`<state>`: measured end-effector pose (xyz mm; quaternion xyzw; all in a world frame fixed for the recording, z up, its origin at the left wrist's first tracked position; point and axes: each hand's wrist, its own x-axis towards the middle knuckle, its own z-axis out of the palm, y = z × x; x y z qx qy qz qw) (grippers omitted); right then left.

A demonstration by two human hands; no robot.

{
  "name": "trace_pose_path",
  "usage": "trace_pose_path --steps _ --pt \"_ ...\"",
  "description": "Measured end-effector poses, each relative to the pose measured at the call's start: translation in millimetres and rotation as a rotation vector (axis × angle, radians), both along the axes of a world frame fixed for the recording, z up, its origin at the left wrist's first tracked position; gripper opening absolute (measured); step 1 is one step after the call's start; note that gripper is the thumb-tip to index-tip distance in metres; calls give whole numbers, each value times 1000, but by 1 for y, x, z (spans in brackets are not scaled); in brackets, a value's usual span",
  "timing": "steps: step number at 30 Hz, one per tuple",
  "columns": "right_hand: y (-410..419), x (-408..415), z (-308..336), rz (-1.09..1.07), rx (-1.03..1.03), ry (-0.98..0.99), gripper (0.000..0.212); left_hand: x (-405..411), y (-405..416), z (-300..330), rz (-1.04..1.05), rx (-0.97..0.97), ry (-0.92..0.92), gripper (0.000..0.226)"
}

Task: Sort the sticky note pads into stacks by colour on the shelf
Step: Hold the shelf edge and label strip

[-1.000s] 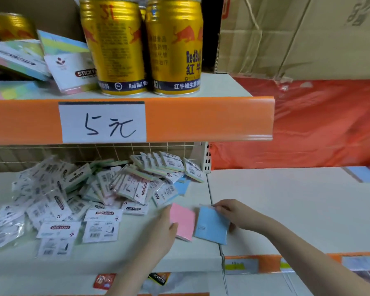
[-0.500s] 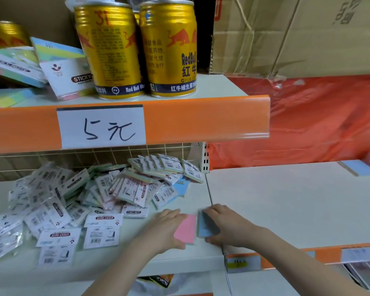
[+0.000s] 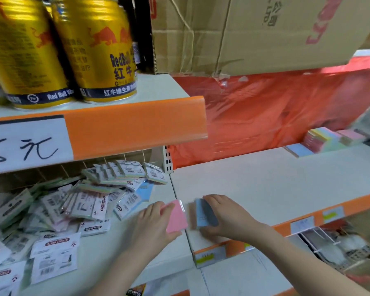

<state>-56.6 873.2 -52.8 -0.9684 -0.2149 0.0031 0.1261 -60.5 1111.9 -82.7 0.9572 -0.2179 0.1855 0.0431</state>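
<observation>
Two hands: one pink sticky note pad [image 3: 176, 216], one blue sticky note pad [image 3: 203, 213]. Two gold drink cans [image 3: 100, 50] on the upper shelf; the heaped wrapped pads [image 3: 51, 210] are too many to count.

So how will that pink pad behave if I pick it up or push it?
The pink pad is a thin flat block, so probably light and fairly stiff, and it won't roll. Its wrapper looks glossy, so it may slide easily on the smooth shelf. The left hand already holds it at one edge.
</observation>
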Motion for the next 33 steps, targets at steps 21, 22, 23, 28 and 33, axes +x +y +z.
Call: trace_pose_path --steps 21,22,23,28,33 --pt "-322 -37 24 -290 7 -136 78 30 -340 36 -205 -46 -13 70" --pt "-337 -40 24 -300 1 -134 78 29 -357 38 -206 -53 -5 71" --pt "-350 -42 25 -311 -4 -136 78 28 -373 39 -204 -59 4 72" --pt "-408 -53 20 -375 -16 -183 77 30 -436 36 -267 2 3 69" --pt "-441 -56 15 -441 -19 -187 73 38 -478 30 -353 34 -42 70"
